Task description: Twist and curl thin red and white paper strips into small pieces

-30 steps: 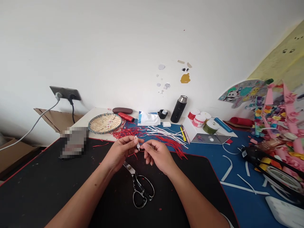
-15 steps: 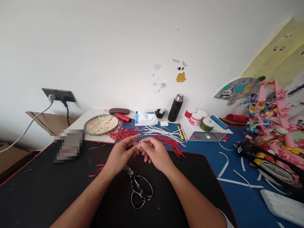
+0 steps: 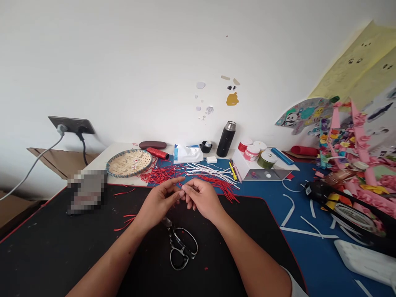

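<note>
Above the middle of the black mat, my left hand and my right hand meet at the fingertips. Thumb and forefinger of each are pinched together on a thin white cord, now almost wholly covered by the fingers. Below the hands lie scissors with black-and-silver handles, their blades partly hidden behind my left hand. Just beyond the fingers are a heap of red cords, a bundle of white cords and more red cord ends.
A woven basket and a red thread spool stand at the back left. Behind are a tissue pack, a black flask and a white box bearing ribbon rolls. Paper strips and pink paper flowers are on the right.
The white bit that showed between the fingertips is now mostly covered. Both hands stay pinched together in nearly the same place; the whole view has shifted slightly.
</note>
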A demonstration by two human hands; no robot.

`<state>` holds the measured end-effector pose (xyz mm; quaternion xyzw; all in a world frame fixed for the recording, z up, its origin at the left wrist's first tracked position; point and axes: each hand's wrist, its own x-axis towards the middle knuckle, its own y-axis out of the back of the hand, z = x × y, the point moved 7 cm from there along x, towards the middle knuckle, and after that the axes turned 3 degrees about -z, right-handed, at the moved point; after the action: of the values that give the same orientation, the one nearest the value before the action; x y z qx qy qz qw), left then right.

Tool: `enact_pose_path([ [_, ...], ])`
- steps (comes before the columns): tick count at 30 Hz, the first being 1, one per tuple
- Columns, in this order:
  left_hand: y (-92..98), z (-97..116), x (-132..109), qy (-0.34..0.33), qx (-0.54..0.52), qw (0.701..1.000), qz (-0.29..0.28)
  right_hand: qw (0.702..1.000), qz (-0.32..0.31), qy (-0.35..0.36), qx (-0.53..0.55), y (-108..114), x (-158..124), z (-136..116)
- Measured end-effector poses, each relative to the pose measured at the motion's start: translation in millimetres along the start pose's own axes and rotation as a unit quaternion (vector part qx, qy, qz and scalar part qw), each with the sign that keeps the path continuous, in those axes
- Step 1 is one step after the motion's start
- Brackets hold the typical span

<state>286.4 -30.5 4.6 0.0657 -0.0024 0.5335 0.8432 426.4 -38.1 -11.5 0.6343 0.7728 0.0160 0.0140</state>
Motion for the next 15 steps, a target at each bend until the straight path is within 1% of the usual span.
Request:
enact_pose_path([
  [4, -2.0, -1, 1, 0.015, -0.055, 0.998, -0.023, 1.0, 0.009, 0.001, 0.005, 1, 2, 3],
  [6, -2.1, -3, 2, 0.022, -0.075, 0.997, -0.025, 1.0, 0.016, 0.0, 0.009, 3, 3, 5],
  [8, 0.0, -6, 2, 0.029, -0.087, 0.996, -0.014, 1.0, 0.02, -0.001, 0.012, 4, 4, 6],
  [10, 4.6, -10, 4, 0.035, -0.092, 0.995, 0.012, 1.0, 0.023, -0.004, 0.012, 5, 5, 8],
  [13, 11.2, -13, 5, 0.032, -0.079, 0.995, 0.05, 1.0, 0.019, -0.004, 0.008, 5, 5, 9],
  [15, 12.4, -13, 5, 0.024, -0.063, 0.996, 0.059, 1.0, 0.011, 0.0, 0.006, 4, 5, 8],
])
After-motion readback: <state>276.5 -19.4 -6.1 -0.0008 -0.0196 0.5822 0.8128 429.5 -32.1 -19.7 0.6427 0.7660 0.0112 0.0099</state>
